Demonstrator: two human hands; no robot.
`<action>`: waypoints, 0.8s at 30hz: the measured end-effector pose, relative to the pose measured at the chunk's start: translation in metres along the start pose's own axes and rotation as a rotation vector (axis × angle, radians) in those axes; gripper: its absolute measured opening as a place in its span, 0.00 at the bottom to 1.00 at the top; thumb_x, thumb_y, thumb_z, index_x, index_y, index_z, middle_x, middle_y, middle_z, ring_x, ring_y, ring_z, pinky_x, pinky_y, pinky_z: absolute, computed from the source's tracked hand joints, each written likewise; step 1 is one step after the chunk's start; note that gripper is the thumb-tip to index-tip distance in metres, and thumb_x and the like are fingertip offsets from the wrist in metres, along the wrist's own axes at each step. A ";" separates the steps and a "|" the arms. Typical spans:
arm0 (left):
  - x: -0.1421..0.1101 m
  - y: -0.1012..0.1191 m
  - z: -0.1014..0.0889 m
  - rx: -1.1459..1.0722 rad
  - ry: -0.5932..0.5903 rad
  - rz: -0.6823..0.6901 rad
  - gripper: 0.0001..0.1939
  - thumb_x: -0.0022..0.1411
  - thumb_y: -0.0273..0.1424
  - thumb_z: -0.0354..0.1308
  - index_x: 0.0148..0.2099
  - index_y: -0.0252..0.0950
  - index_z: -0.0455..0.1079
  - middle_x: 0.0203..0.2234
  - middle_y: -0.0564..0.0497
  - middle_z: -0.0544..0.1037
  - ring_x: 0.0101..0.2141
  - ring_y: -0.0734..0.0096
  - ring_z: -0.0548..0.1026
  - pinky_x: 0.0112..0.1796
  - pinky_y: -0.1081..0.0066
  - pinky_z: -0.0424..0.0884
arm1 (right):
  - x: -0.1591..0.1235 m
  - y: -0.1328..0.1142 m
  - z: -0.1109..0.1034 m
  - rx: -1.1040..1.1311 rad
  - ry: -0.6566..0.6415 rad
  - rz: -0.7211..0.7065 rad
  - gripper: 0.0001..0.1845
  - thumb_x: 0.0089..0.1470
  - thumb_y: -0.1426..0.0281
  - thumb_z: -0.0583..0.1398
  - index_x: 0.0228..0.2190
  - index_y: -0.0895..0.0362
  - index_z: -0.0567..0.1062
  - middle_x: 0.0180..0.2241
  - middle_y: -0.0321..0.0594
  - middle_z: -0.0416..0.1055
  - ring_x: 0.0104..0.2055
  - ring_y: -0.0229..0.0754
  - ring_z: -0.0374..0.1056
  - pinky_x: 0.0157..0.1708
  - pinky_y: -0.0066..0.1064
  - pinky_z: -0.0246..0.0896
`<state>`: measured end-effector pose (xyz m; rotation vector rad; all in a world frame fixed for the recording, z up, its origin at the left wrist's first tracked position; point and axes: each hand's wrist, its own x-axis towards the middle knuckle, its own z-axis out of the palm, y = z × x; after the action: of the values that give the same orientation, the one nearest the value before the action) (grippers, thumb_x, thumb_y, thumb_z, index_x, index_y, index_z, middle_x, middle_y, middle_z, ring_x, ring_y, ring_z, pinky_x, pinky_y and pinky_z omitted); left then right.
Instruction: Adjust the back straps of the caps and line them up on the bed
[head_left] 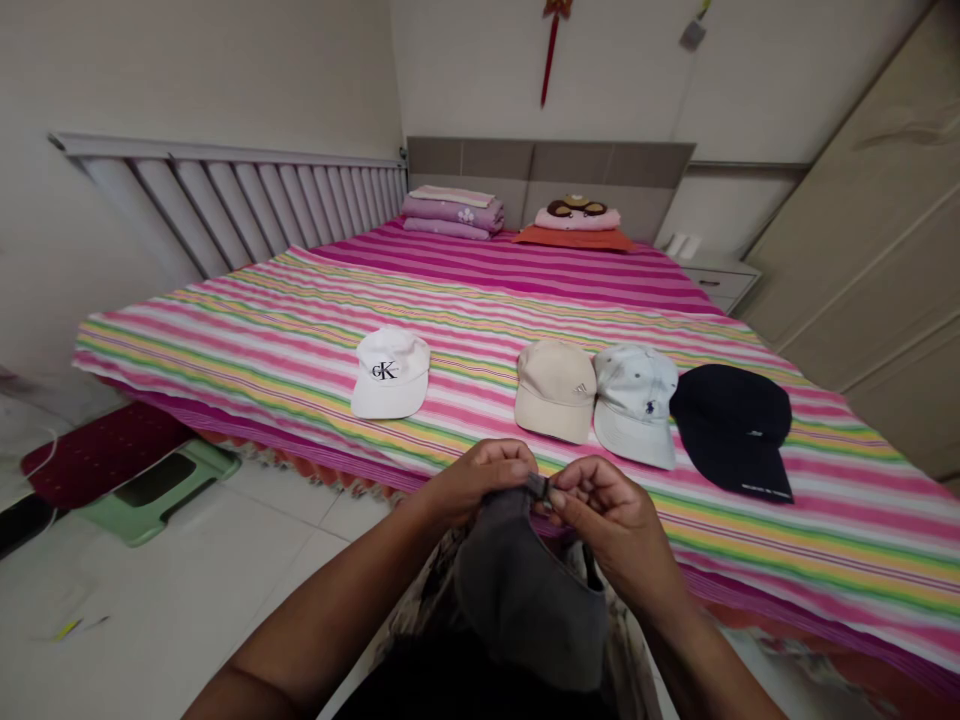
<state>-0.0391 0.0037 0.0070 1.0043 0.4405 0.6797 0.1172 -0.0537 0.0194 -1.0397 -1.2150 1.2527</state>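
A dark grey baseball cap [517,580] hangs in front of my body, with its back strap uppermost. My left hand [491,475] pinches the strap's left side between thumb and fingers. On the other side, my right hand [607,510] pinches the strap near its small buckle; the fingertips partly hide that spot. Beyond my hands, a white cap [391,372] with dark letters lies on the bed to the left. A beige cap [556,390], a pale blue cap [636,405] and a navy cap [735,425] lie side by side to the right.
The bed [262,310] has a striped cover and stands in front of me. Folded bedding [454,215] and a pillow stack [574,235] lie by the headboard [551,165]. A green stool [161,495] is on the floor at left, a nightstand [720,280] at back right.
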 end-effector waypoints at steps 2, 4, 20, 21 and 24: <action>0.000 0.000 0.002 0.072 0.050 0.010 0.13 0.46 0.36 0.62 0.27 0.30 0.65 0.18 0.52 0.70 0.19 0.81 0.66 0.21 0.79 0.58 | 0.000 0.001 0.000 -0.079 0.016 -0.041 0.08 0.44 0.67 0.61 0.26 0.57 0.67 0.20 0.32 0.66 0.22 0.33 0.63 0.22 0.25 0.59; 0.000 0.000 0.005 0.107 0.077 0.014 0.12 0.47 0.33 0.62 0.26 0.30 0.65 0.17 0.55 0.68 0.17 0.84 0.63 0.21 0.80 0.56 | -0.001 0.001 0.000 -0.220 0.033 -0.100 0.09 0.44 0.68 0.61 0.30 0.56 0.67 0.21 0.32 0.66 0.22 0.34 0.63 0.21 0.25 0.58; 0.002 -0.002 0.001 0.029 0.055 0.007 0.10 0.42 0.28 0.61 0.22 0.31 0.62 0.23 0.50 0.73 0.23 0.77 0.68 0.25 0.77 0.60 | -0.006 0.005 -0.004 -0.644 0.114 -0.312 0.06 0.41 0.70 0.62 0.27 0.54 0.72 0.22 0.35 0.69 0.23 0.38 0.62 0.23 0.28 0.54; 0.002 -0.003 0.001 0.015 0.053 0.007 0.09 0.41 0.27 0.61 0.22 0.31 0.62 0.23 0.49 0.73 0.23 0.77 0.68 0.25 0.77 0.60 | -0.007 0.006 -0.004 -0.633 0.115 -0.307 0.06 0.41 0.70 0.62 0.27 0.54 0.72 0.22 0.35 0.68 0.23 0.38 0.62 0.23 0.28 0.54; 0.003 -0.003 0.001 -0.026 0.045 -0.002 0.08 0.39 0.26 0.60 0.20 0.30 0.63 0.23 0.48 0.74 0.23 0.75 0.69 0.25 0.76 0.60 | -0.007 0.007 -0.006 -0.644 0.110 -0.324 0.06 0.41 0.70 0.62 0.28 0.54 0.72 0.21 0.34 0.68 0.22 0.37 0.61 0.22 0.28 0.53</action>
<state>-0.0353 0.0046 0.0043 0.9649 0.4714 0.7055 0.1231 -0.0602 0.0110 -1.2770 -1.6710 0.5468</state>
